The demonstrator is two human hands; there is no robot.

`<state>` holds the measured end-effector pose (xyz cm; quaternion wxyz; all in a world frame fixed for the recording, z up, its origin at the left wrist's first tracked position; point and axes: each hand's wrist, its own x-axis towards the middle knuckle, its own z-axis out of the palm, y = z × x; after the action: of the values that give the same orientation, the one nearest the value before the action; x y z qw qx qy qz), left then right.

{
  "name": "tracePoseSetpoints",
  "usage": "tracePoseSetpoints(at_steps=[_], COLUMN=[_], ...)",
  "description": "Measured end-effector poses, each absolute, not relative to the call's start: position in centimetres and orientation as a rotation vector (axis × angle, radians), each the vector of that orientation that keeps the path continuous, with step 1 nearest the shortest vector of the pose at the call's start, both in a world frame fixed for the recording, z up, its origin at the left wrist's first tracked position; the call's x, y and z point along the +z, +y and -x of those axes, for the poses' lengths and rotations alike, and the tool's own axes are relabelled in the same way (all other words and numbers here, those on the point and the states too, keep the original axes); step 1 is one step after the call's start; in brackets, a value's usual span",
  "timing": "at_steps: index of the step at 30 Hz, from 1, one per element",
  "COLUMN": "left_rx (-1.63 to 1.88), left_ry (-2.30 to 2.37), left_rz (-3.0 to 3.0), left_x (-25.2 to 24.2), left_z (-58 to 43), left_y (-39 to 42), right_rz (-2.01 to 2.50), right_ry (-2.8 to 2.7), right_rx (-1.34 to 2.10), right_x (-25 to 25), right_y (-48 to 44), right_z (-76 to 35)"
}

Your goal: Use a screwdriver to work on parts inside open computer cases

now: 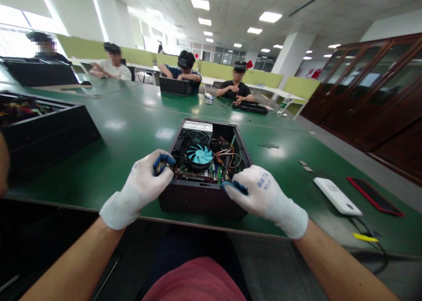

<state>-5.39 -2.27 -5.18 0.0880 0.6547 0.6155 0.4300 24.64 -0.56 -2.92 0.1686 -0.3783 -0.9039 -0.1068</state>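
Observation:
An open computer case (201,200) lies on the green table (138,116) in front of me. A turquoise cooling fan (199,154) and a power supply (197,134) show inside, with bundled cables (227,149) to their right. My left hand (148,173), in a white glove with blue fingertips, is closed at the case's near left corner; a small metallic piece shows between its fingers, too small to name. My right hand (255,191), gloved alike, grips the near right corner of the case, thumb on the outer wall. Its other fingertips are partly hidden.
Another open case (49,138) stands at the left, by a person's arm. Several people sit across the table with computer cases. To the right lie a white device (338,196) with a cable, a red-edged black panel (376,195) and small flat pieces (305,166).

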Motion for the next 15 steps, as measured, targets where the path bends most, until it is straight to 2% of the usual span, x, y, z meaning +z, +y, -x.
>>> tracePoseSetpoints(at_steps=[15], left_rx=[1.202], left_ry=[1.909], left_rz=[-1.887], left_x=[-5.39], left_z=[5.54], left_y=[-2.21], right_rz=[0.958], right_ry=[-2.547], right_rx=[-0.291], right_x=[-3.09], right_y=[-0.25], right_z=[-24.75])
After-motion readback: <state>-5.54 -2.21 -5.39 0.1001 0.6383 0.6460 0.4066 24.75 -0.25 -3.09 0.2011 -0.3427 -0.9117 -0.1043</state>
